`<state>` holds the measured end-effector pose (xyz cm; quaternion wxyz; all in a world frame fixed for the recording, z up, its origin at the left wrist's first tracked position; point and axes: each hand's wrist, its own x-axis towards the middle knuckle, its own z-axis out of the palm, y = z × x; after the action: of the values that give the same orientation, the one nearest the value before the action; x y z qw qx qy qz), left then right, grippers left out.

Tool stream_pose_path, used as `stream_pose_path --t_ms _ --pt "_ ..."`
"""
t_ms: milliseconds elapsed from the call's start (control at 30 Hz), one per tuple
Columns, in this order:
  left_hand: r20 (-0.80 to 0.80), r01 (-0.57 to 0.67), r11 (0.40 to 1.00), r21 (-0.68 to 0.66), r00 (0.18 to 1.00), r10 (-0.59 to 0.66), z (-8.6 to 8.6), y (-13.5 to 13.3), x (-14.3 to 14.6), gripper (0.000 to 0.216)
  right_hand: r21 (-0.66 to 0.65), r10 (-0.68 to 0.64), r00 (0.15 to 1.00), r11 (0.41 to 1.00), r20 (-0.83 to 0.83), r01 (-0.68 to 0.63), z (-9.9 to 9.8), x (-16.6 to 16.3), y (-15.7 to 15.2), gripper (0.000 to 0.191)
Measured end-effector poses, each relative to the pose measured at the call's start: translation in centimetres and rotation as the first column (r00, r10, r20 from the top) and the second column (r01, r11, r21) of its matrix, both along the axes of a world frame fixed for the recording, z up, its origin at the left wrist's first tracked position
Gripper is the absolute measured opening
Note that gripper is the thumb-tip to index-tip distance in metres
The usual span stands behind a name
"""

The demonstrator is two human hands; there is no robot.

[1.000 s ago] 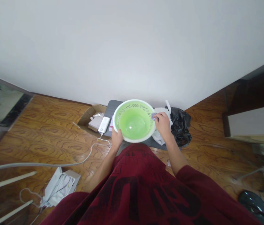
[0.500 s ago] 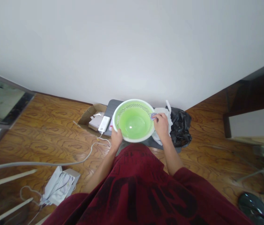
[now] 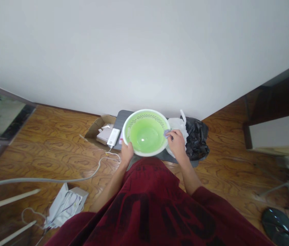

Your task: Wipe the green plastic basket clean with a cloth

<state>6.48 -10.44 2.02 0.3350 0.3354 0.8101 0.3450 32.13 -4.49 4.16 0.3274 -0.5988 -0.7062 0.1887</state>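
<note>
A round basket (image 3: 146, 112) with a white rim and a pierced upper wall is held over a small dark table. Its inside is light green, with a small bright glint at the bottom. My left hand (image 3: 127, 150) is closed on the lower-left rim, thumb on top. At the right rim, my right hand (image 3: 176, 140) pinches a small purple pad (image 3: 166, 133) against the basket's edge. I cannot tell whether the pad is cloth or sponge. The fingers' far sides are hidden.
The dark table (image 3: 123, 118) stands against the white wall. A white plastic bag (image 3: 177, 123) and a black plastic bag (image 3: 197, 138) lie right. Left are a white power strip (image 3: 113, 137), a cardboard box (image 3: 92, 131), a cable (image 3: 57, 180) and a white box (image 3: 79, 194).
My right hand and the purple pad have slid slightly down along the right rim. My left hand keeps its hold on the basket. The whole view has shifted a little.
</note>
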Motion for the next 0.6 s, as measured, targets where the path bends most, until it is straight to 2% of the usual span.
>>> stream_pose_path --t_ms 200,333,467,600 --pt "0.002 0.005 1.000 -0.023 1.000 -0.005 0.4 0.1 0.1 0.038 0.004 0.057 0.997 0.998 0.043 -0.057 -0.3 -0.3 6.1 0.030" --pt "0.002 -0.008 1.000 -0.017 1.000 0.008 0.3 0.1 0.1 0.039 0.001 0.063 0.998 0.998 0.031 -0.063 -0.4 -1.2 8.4 0.030" --pt "0.001 -0.017 1.000 -0.003 1.000 0.017 0.2 0.1 0.0 0.037 0.015 0.042 0.999 0.999 0.017 -0.042 -0.4 -1.4 7.8 0.031" --pt "0.000 -0.025 1.000 0.001 1.000 0.025 0.0 0.1 0.1 0.037 0.013 -0.023 0.999 1.000 -0.023 0.023 -0.4 -0.7 4.7 0.029"
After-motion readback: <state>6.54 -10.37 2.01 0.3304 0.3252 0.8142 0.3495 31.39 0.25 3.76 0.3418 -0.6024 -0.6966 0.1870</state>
